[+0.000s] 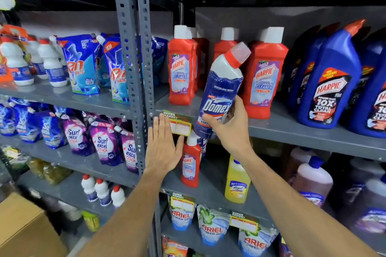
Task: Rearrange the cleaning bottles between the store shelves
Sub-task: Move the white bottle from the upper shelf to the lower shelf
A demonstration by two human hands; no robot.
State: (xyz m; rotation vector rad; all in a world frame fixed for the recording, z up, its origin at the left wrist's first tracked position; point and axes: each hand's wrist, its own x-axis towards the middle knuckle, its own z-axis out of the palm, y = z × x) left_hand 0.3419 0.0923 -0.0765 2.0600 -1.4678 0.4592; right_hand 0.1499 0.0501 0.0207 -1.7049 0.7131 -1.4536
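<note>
My right hand (227, 123) grips a blue and white Domex bottle (221, 87) with a red neck, tilted to the right in front of the upper grey shelf (292, 129). Red Harpic bathroom cleaner bottles (180, 69) stand on that shelf to either side of it. My left hand (163, 148) is flat and open with fingers spread, next to a small red Harpic bottle (191, 162) on the shelf below; it holds nothing. A yellow Lizol bottle (237, 181) stands to the right on the same lower shelf.
Big blue Harpic bottles (328, 81) fill the right of the upper shelf. A perforated grey upright post (137, 69) splits the racks. Detergent pouches (83, 64) and white bottles sit on the left rack. A cardboard box (25, 229) stands at the bottom left.
</note>
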